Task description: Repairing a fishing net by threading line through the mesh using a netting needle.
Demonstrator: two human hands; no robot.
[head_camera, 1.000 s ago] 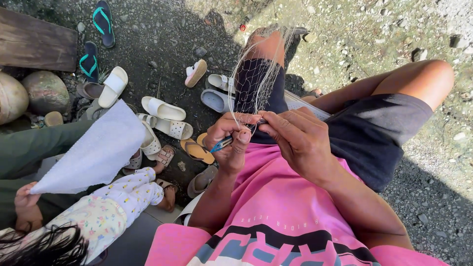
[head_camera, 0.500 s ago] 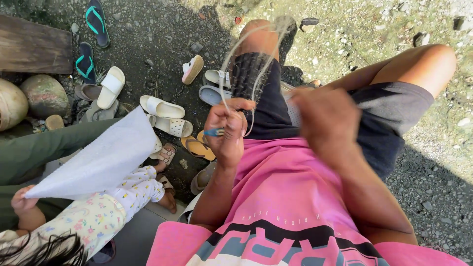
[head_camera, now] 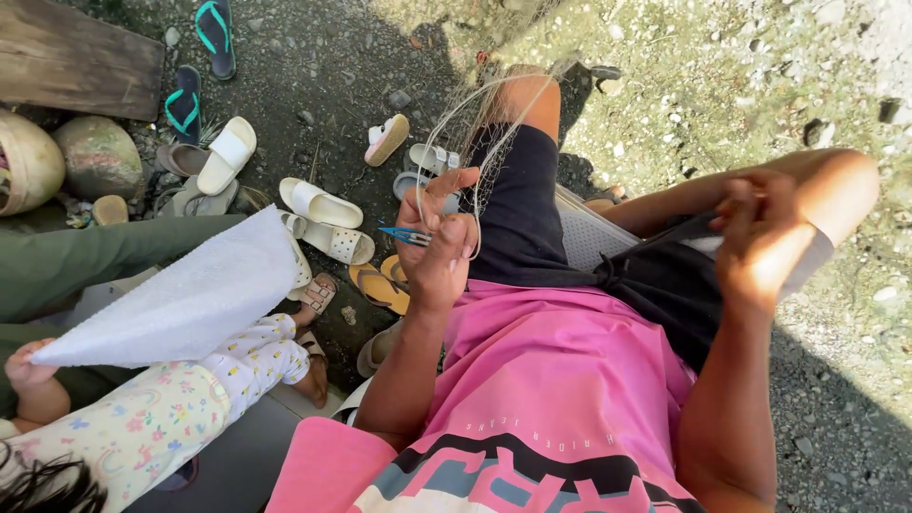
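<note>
The left hand (head_camera: 439, 249) has its grip closed on a blue needle (head_camera: 407, 235), the slim tool pinched between thumb and bent fingers, its point sticking out to the left. Pale net (head_camera: 475, 123) strands loop over the same fingers and run up and away across the left knee (head_camera: 527, 95), where the mesh bunches and thins out over the ground. The index finger stands raised, with line running by it.

The right hand (head_camera: 765, 237) is lifted well apart, above the right knee (head_camera: 836, 185). Its fingers are curled in with the tips pinched together; whether a strand sits between them cannot be told.

Both thighs are in black shorts (head_camera: 665, 275), below a pink shirt (head_camera: 560, 380).

Left of the needle hand, sandals (head_camera: 321, 202) and slippers lie scattered on dark gravel (head_camera: 323, 57). Nearer the camera, a small child in flowered clothes (head_camera: 161, 418) holds a white sheet (head_camera: 180, 299) by one corner. A green sleeve (head_camera: 85, 261) of another person lies behind it. A wooden board (head_camera: 81, 57) and two round husks (head_camera: 95, 157) sit at the upper left.
</note>
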